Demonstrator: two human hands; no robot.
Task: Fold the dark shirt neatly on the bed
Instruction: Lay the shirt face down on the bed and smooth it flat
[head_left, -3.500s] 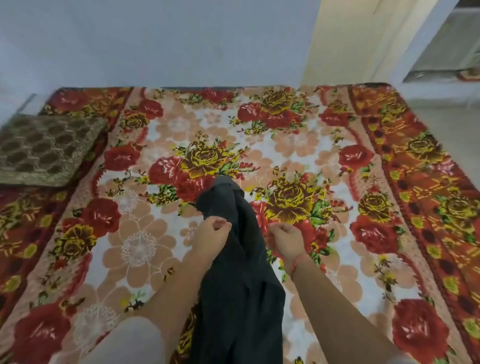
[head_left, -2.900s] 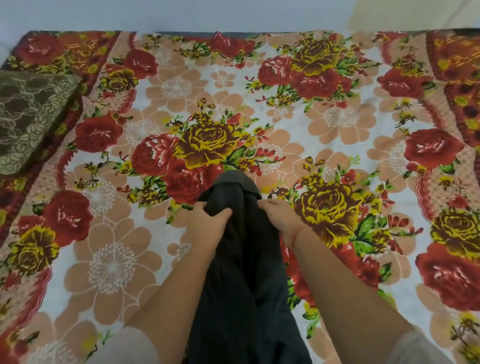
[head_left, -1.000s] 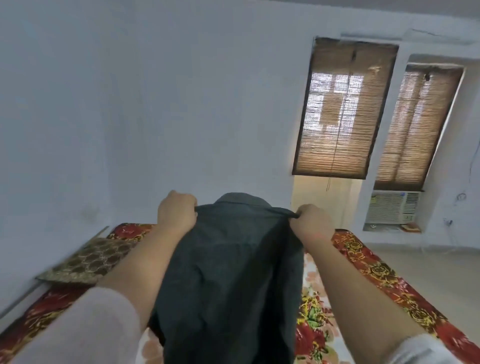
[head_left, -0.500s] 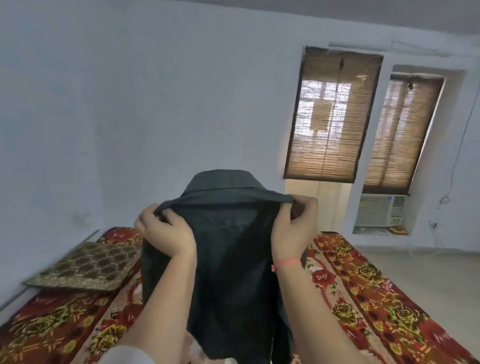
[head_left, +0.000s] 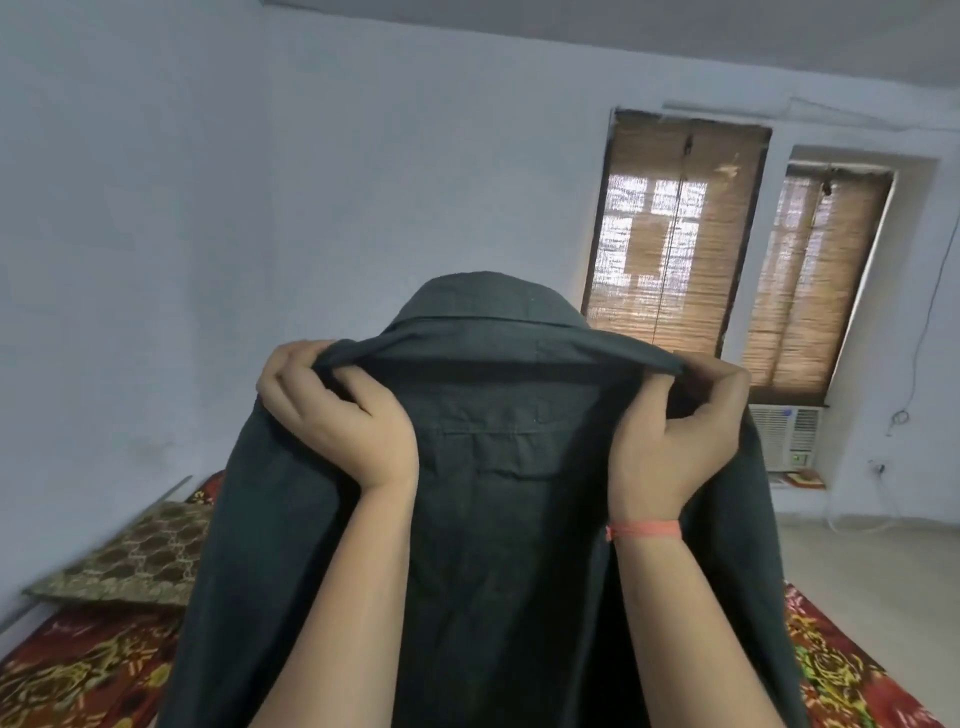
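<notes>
The dark shirt (head_left: 498, 519) hangs upright in the air in front of me, collar at the top, its body falling out of the bottom of the view. My left hand (head_left: 343, 415) grips the shirt's left shoulder. At the right shoulder my right hand (head_left: 680, 441), an orange thread around its wrist, is closed on the fabric. The bed (head_left: 88, 670), covered in a red floral sheet, shows only at the lower left and lower right; the shirt hides the rest of it.
A brown patterned cushion (head_left: 130, 561) lies at the bed's left side by the wall. Two windows with bamboo blinds (head_left: 675, 228) are in the far wall, an air cooler (head_left: 784, 436) below them. Bare floor (head_left: 872, 587) lies right of the bed.
The shirt lay bunched on the bed; both hands lifted it up to face height by its shoulders. In the last half second it came closer and spread wider.
</notes>
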